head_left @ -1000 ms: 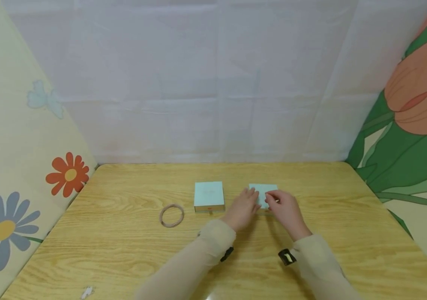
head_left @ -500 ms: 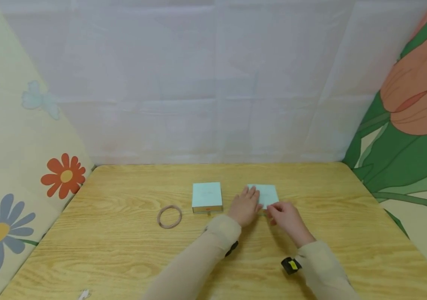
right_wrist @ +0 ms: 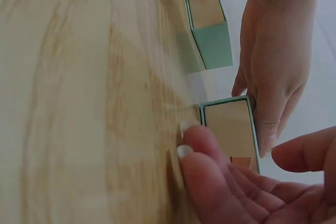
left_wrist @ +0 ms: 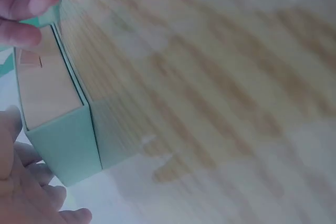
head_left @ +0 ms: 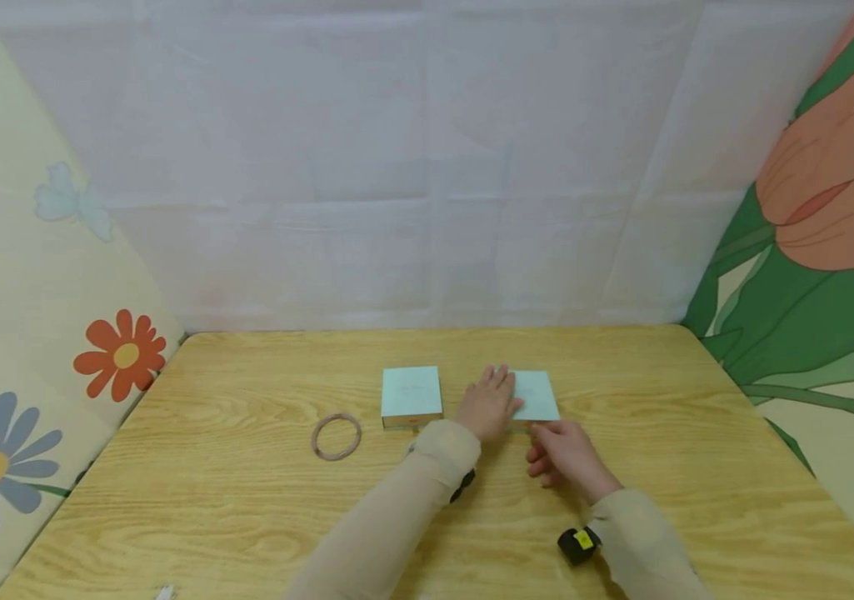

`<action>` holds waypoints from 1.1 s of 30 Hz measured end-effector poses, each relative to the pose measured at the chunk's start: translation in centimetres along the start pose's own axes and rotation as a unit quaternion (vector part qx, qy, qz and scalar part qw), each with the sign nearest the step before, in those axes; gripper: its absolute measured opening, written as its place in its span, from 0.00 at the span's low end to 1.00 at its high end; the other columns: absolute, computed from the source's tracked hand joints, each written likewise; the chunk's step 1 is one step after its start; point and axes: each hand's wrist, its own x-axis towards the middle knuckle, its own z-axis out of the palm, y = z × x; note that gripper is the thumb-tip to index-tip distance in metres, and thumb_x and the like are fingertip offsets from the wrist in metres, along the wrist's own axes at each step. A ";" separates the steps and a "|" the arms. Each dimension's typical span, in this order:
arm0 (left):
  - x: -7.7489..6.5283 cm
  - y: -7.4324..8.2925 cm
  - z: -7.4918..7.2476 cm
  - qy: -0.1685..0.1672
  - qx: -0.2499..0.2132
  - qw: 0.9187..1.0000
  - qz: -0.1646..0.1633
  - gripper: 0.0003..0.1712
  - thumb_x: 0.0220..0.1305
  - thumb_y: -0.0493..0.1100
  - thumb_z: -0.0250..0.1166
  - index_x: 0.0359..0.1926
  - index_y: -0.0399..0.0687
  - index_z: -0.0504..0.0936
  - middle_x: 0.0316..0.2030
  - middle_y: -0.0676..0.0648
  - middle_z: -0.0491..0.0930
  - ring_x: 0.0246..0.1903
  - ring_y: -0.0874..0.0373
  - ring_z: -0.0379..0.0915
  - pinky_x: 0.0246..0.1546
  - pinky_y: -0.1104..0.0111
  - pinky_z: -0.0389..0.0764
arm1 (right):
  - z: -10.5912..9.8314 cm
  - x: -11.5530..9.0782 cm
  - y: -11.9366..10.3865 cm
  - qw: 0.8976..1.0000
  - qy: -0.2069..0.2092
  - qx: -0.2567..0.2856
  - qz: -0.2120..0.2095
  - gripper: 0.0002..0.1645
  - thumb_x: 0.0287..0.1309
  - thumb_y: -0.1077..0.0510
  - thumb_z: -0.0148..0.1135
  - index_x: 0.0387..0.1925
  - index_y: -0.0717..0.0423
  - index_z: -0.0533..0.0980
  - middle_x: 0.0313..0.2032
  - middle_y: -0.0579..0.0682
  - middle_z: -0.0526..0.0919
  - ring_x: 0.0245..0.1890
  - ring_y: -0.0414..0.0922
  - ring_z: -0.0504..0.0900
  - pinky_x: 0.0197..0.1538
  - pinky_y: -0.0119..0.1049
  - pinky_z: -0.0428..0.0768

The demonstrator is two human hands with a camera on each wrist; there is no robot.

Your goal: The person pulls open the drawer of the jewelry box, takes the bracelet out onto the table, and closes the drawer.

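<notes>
My left hand lies with straight fingers on the left part of a light mint drawer box. That box has a peach drawer front with a small orange ribbon pull tab. At the box's front edge is my right hand, its fingers loosely bent. In the right wrist view its thumb and fingers stand apart close to the tab, with the tab visible between them and not pinched. A second mint drawer box of the same kind sits shut to the left of the left hand.
A thin brownish ring, like a bangle, lies flat on the wood-grain table, left of the second box. A small white object is cut off at the front edge. A white cloth backdrop hangs behind the table.
My right hand has moved from the box's top down to its front edge, and its fingers have loosened. My left hand stays on the box, its fingers lying flatter.
</notes>
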 end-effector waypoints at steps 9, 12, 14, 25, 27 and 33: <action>0.6 0.0 -0.2 -0.027 0.046 0.998 0.014 0.30 0.78 0.54 0.43 0.74 0.48 0.58 0.75 0.48 0.50 0.74 0.53 0.42 0.68 0.52 0.59 | 0.5 0.6 0.6 0.997 -0.031 0.064 0.039 0.18 0.75 0.57 0.39 0.39 0.70 0.69 0.22 0.56 0.82 0.19 0.47 0.83 0.22 0.38 0.82; 0.7 0.1 -0.4 -0.042 0.053 0.997 0.021 0.29 0.78 0.53 0.42 0.75 0.50 0.57 0.75 0.50 0.51 0.74 0.55 0.42 0.68 0.53 0.59 | 0.5 0.8 0.7 0.994 -0.035 0.094 0.049 0.20 0.76 0.56 0.37 0.44 0.71 0.67 0.23 0.56 0.82 0.20 0.47 0.83 0.24 0.38 0.83; 0.7 0.1 -0.5 -0.045 0.057 0.997 0.024 0.29 0.78 0.53 0.42 0.74 0.51 0.58 0.75 0.50 0.52 0.73 0.55 0.43 0.68 0.54 0.59 | 0.5 1.0 0.8 0.992 -0.037 0.106 0.051 0.22 0.77 0.54 0.36 0.47 0.72 0.67 0.24 0.56 0.83 0.21 0.47 0.84 0.24 0.37 0.83; 1.0 -0.1 -0.1 -0.009 0.091 0.995 0.036 0.31 0.76 0.58 0.42 0.73 0.50 0.62 0.72 0.49 0.58 0.72 0.54 0.50 0.67 0.54 0.61 | 0.6 1.3 1.2 0.990 -0.028 0.125 0.051 0.20 0.76 0.54 0.41 0.45 0.72 0.67 0.22 0.54 0.83 0.20 0.44 0.83 0.23 0.36 0.82; 1.0 -0.1 0.1 -0.010 0.094 0.995 0.036 0.32 0.76 0.58 0.41 0.73 0.50 0.61 0.73 0.49 0.57 0.72 0.53 0.50 0.67 0.55 0.60 | 0.6 1.3 1.2 0.991 -0.031 0.125 0.049 0.19 0.76 0.56 0.42 0.45 0.72 0.68 0.23 0.53 0.82 0.20 0.43 0.83 0.23 0.35 0.82; 0.7 0.2 -0.1 -0.039 0.071 0.996 0.029 0.30 0.78 0.55 0.38 0.75 0.52 0.55 0.75 0.48 0.49 0.74 0.52 0.42 0.69 0.56 0.56 | 0.6 1.4 1.3 0.991 -0.041 0.123 0.041 0.15 0.74 0.62 0.42 0.45 0.74 0.68 0.23 0.53 0.83 0.20 0.43 0.83 0.24 0.35 0.82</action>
